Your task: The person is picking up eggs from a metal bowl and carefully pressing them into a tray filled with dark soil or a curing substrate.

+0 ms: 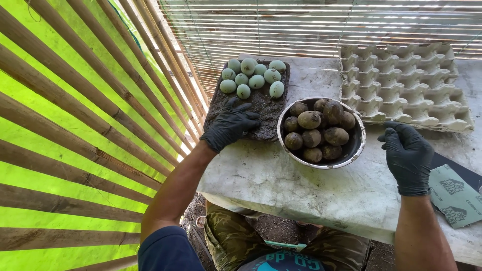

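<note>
From the head view, the left hand (231, 124) lies open and flat on the muddy tray (261, 108) at the table's (281, 185) left edge. Pale eggs (252, 78) sit at the tray's far end. The right hand (407, 156) is open, holding nothing, just beside the bowl (351, 150) of mud-covered eggs (317, 130). An empty carton (404, 83) sits behind. A push on the tray could roll eggs off the edge and crack them.

A rustic farm shed: bamboo slat walls (90, 110), egg tray (401, 80), mud-coated eggs (316, 128)
</note>
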